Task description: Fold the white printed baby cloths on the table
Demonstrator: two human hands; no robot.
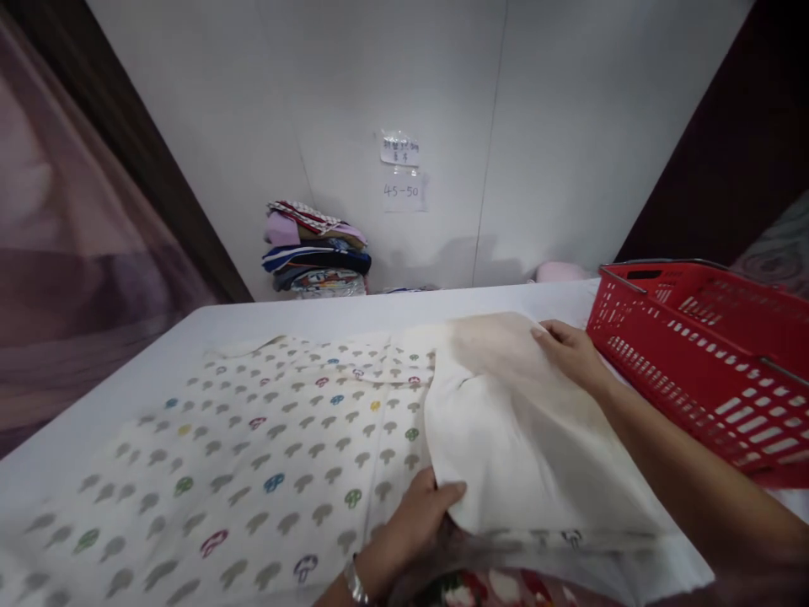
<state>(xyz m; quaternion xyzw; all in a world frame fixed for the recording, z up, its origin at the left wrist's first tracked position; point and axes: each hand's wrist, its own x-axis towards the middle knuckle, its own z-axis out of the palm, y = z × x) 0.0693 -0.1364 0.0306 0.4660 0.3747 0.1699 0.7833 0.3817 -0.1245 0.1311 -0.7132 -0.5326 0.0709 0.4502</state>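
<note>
One strip of red patterned fabric (490,588): nearest to me, cut off by the bottom edge, and I cannot tell what it belongs to.
Left hand (430,506): bare, a silver-coloured band (355,582) at the wrist; I see it pinching the near left edge of the turned-over flap, thumb on top.
White cloth printed with grey and coloured mushrooms (271,455): spread over a smooth white tabletop (297,314), its right part folded over leftward, so that I see a plain cream side; a little print shows along the flap's near edge.
Right hand (565,344): bare, grasping the flap's far right corner, its thumb on top; the fingers are partly hidden from me.
Red perforated plastic basket (683,337): on my right, upright beyond the right forearm.
Sheer mauve drape (69,219): hanging on my left, blurred.
Stack of folded purple, blue and black textiles (316,253): behind the tabletop's far edge, by the wall.
Rounded pink thing (559,271): also back there, partly hidden.
Two white paper notes (403,192): on the pale grey panelled wall (404,67), one above the other; I read "45-50" on the lower.
</note>
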